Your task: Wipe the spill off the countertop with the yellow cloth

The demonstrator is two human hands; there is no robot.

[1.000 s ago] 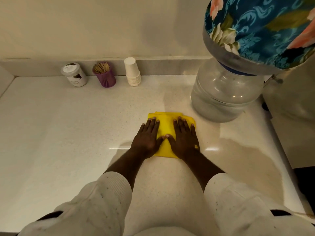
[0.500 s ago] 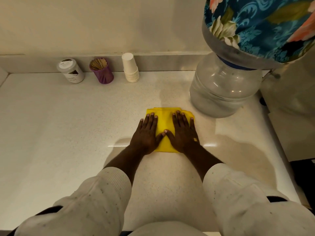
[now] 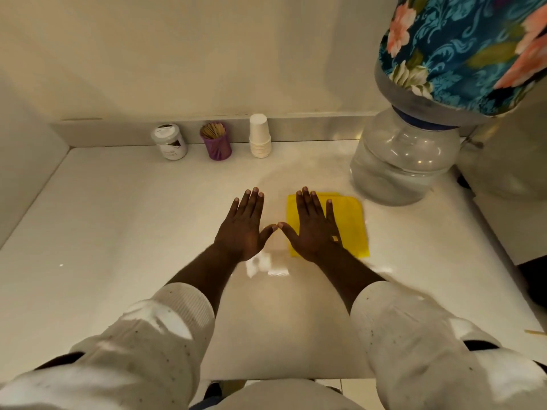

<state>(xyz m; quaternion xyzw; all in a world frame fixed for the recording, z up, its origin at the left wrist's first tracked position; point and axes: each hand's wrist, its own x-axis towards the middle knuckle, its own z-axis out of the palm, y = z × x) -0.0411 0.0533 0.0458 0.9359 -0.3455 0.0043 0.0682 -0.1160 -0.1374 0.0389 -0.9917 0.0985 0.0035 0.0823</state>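
Since the earlier frame the yellow cloth (image 3: 346, 220) has slid sideways toward the water bottle (image 3: 402, 164), and the left hand (image 3: 244, 229), which was pressing on it, is now off it and lies on the bare counter (image 3: 118, 226). Only the right hand (image 3: 313, 229) is on the cloth, flat and spread wide with the palm down, holding nothing, only pressing the fabric onto the surface. The left hand is also flat with fingers wide and empty, just beside the cloth on the side away from the bottle; the two thumbs almost touch. The cloth lies on the counter near the base of the bottle but apart from it. It is folded in a neat rectangle, bright yellow, with flat layers and a straight edge, and I cannot tell if it is already wet. About the progress, I judge that the wiping is in the middle: a shiny wet patch (image 3: 266, 266) shows on the counter just in front of the wrists, nearer to the person than the bottle, so this part is not yet cleaned. What is left is to bring the cloth over this patch and check the area around the bottle, where the surface is too blurred to judge.
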